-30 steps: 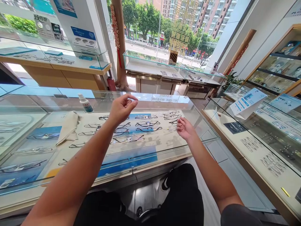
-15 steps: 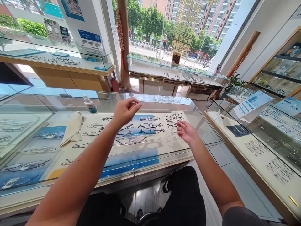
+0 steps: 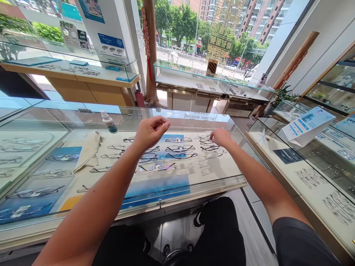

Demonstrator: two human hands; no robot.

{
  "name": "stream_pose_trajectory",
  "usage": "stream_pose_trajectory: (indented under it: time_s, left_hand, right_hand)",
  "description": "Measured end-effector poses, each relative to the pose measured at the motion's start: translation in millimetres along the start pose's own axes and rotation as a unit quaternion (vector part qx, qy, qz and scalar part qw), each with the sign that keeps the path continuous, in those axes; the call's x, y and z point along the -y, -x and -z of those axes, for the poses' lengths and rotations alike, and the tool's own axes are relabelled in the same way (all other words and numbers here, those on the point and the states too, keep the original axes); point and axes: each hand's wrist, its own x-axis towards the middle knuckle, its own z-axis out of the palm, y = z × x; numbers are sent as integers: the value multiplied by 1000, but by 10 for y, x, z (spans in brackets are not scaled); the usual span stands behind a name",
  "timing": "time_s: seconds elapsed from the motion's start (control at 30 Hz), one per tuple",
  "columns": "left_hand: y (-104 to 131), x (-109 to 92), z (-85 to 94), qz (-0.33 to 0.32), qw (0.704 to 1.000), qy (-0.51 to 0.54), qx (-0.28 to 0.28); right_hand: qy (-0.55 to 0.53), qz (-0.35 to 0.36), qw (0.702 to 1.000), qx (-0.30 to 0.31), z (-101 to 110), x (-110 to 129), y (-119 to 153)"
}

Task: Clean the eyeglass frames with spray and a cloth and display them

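Note:
My left hand (image 3: 152, 133) hovers above the glass display counter (image 3: 216, 181), its fingers curled in and nothing visible in them. My right hand (image 3: 222, 138) is farther right, palm down, with its bent fingertips closed at the near end of a pair of eyeglasses (image 3: 204, 137) in the right-hand column. Its fingers partly cover that pair. Just below it are dark-framed eyeglasses (image 3: 210, 147) and a clear-looking pair (image 3: 213, 154). Between my hands, several eyeglasses (image 3: 181, 148) lie in a column over a blue panel. My left forearm hides part of the rows on the left.
A white spray bottle (image 3: 109, 122) and a beige cloth (image 3: 88, 149) stand and lie at the counter's left. To the right, another glass showcase (image 3: 280, 166) holds eyeglasses and a folded sign (image 3: 307, 123). More showcases (image 3: 191, 79) line the window.
My right hand has moved forward from the near side of the right-hand eyeglasses to the rear pair, and its fingers have closed. My left hand stays almost still. The view has shifted slightly.

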Motion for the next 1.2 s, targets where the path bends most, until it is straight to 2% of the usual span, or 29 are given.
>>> stream_pose_trajectory:
  time_s: [0.1, 0.23, 0.33, 0.4, 0.5, 0.57, 0.63, 0.7, 0.9, 1.0, 1.1, 1.2]
  left_hand:
    - [11, -35, 4, -2, 1000, -4, 5]
    - [12, -81, -4, 1, 1000, 7, 7]
    - [-7, -79, -15, 32, 998, 42, 16]
    - [-24, -48, -22, 84, 992, 86, 41]
    - [-45, 21, -29, 180, 965, 168, 91]
    - [-53, 65, -29, 228, 940, 224, 118]
    - [-57, 98, -23, 253, 916, 275, 144]
    - [-58, 116, -13, 260, 902, 307, 160]
    - [-33, 100, -15, 278, 889, 338, 137]
    - [-9, 93, -54, 276, 887, 347, 132]
    - [9, 92, -92, 247, 908, 318, 115]
    - [20, 62, -111, 213, 939, 259, 73]
  right_hand:
    - [18, 12, 1000, 9, 107, -10, 54]
    - [-15, 33, 999, 5, 478, -22, 223]
    - [-164, 79, 983, -12, 736, 99, 377]
    - [-257, 133, 957, -15, 795, 270, 454]
    - [-328, 240, 913, -33, 682, 610, 493]
    - [-317, 311, 892, -82, 528, 832, 474]
    - [-299, 359, 875, -127, 374, 1009, 442]
    - [-293, 379, 866, -147, 256, 1126, 413]
    - [-313, 373, 857, -166, 73, 1200, 395]
    - [-352, 388, 838, -154, -28, 1190, 424]
    - [-431, 371, 807, -160, -135, 1205, 467]
    - [-554, 294, 760, -171, -206, 1249, 478]
